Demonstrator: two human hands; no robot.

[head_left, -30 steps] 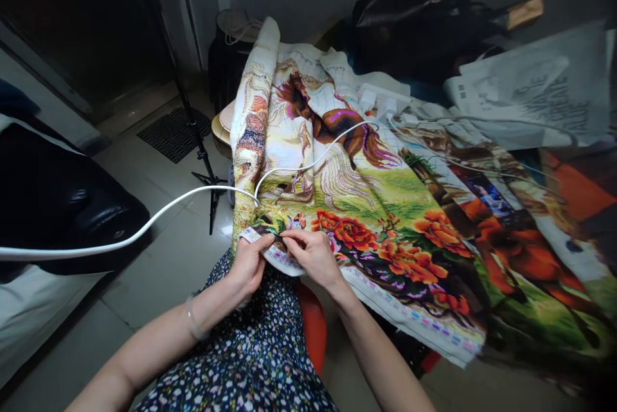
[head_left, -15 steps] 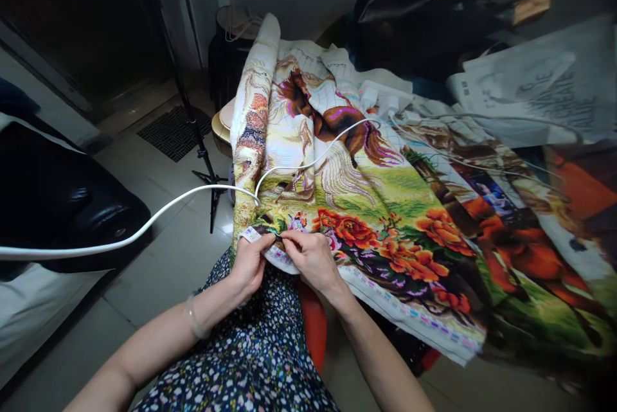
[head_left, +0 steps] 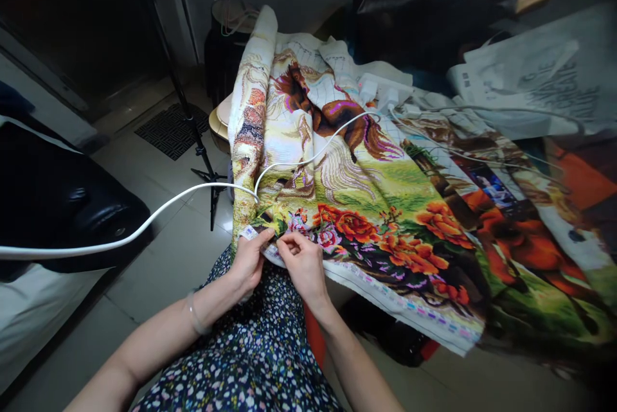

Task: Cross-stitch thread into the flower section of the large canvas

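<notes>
Cloth [head_left: 366, 206] with stitched horses and orange flowers is lying spread out in front of you, hanging down over your lap at its near edge. You are looking down at it from the head view. Your left hand [head_left: 248, 261] is holding the near corner of the cloth, with the thumb on top and the fingers curled under the edge. Your right hand [head_left: 301, 261] is sitting just beside it on the same edge, with its fingertips [head_left: 284, 241] pinched tight together on the cloth; you cannot tell if they are holding a needle. The two hands are almost touching.

A white cord [head_left: 159, 209] is running from the left side, over the cloth and up toward the far end. A black bag [head_left: 72, 206] is sitting on the left. A tripod [head_left: 200, 148] is standing on the tiled floor [head_left: 164, 270]. Your flowery dress [head_left: 250, 354] is showing under your arms.
</notes>
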